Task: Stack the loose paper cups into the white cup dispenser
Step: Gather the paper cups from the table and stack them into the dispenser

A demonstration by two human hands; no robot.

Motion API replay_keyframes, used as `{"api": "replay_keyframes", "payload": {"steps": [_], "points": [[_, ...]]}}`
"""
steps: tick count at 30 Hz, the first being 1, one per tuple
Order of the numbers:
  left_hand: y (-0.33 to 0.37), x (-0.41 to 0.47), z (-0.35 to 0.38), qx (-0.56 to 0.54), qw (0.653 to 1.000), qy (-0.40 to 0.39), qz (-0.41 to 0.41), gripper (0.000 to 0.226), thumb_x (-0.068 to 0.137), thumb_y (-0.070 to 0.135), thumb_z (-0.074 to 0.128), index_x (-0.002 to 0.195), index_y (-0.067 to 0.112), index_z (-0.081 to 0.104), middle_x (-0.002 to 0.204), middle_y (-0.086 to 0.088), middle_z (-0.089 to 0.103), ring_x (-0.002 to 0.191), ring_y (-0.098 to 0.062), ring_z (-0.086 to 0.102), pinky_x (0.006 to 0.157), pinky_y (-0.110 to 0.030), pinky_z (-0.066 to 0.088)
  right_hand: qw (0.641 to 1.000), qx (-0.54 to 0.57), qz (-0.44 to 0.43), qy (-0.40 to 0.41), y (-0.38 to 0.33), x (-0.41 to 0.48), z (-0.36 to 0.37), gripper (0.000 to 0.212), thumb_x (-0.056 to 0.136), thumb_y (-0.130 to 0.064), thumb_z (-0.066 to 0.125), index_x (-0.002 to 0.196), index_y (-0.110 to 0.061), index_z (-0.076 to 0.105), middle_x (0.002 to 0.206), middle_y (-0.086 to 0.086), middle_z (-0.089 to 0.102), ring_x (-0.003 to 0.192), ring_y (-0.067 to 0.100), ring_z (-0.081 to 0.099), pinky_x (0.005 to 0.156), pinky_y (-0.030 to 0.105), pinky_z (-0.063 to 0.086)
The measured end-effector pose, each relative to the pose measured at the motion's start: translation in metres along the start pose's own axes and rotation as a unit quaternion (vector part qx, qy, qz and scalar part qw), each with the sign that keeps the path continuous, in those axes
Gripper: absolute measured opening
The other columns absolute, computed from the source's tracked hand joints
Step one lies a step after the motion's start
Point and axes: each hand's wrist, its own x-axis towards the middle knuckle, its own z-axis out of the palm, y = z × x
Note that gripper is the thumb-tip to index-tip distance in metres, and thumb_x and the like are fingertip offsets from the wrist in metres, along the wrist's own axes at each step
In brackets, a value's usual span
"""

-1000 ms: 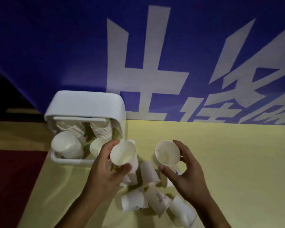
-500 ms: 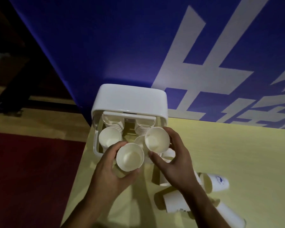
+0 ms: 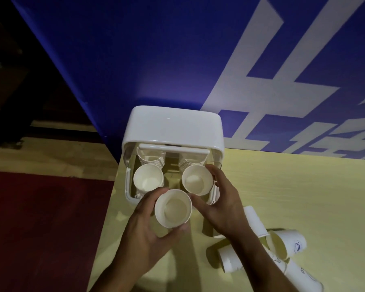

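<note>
At 4 o'clock, nearest the camera, several loose cups [image 3: 287, 246] of thin white paper lie tipped on their sides on the smooth pale-yellow surface [image 3: 303, 186], their long axes flat and pointing different ways; some carry a small blue print. The left hand [image 3: 143, 234] holds a paper cup [image 3: 173, 207] upright, fingers [image 3: 152, 197] curled round its tapered wall, round mouth facing up, just in front of the dispenser. The right hand [image 3: 221, 207], at 2 o'clock from it, grips a second cup [image 3: 197, 179] the same way, mouth up, long axis vertical, over the right-hand compartment. At 10 o'clock, stacked cups [image 3: 148, 177] stand nested in the left compartment. The dispenser [image 3: 173, 125] is a glossy white plastic box with rounded corners, at the surface's far edge. Red floor [image 3: 40, 218] lies at 9 o'clock; a blue banner [image 3: 156, 49] with large white lettering rises behind.
</note>
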Motion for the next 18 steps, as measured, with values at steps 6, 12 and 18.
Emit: {"api": "replay_keyframes", "payload": {"steps": [6,12,18], "points": [[-0.001,0.002,0.002,-0.014,1.0,-0.002,-0.012,0.077,0.065,0.054,0.086,0.132,0.04,0.052,0.128,0.024,0.061,0.119,-0.003,0.059,0.092,-0.007,0.042,0.998,-0.064,0.001,-0.019,0.011,0.0,0.009,0.083,0.074,-0.069,0.074,0.143,-0.031,0.05,0.13,-0.025,0.058,0.115,-0.011,0.051,0.094,0.009,0.042],[0.0,0.004,0.006,0.005,1.0,-0.006,-0.014,0.08,0.065,0.056,0.087,0.134,0.042,0.049,0.132,0.025,0.058,0.121,-0.004,0.058,0.092,-0.007,0.041,0.995,-0.096,-0.008,-0.021,0.034,0.004,0.025,0.079,0.075,-0.059,0.077,0.141,-0.022,0.056,0.131,-0.01,0.063,0.119,0.008,0.058,0.096,0.038,0.054],[0.008,0.012,0.015,0.003,1.0,0.016,-0.013,0.08,0.064,0.062,0.08,0.135,0.045,0.047,0.132,0.022,0.058,0.122,-0.008,0.056,0.094,-0.025,0.05,0.997,-0.067,0.0,-0.038,0.031,-0.003,0.011,0.074,0.084,-0.051,0.075,0.148,-0.024,0.048,0.142,-0.013,0.055,0.13,0.003,0.049,0.108,0.027,0.044]]}}
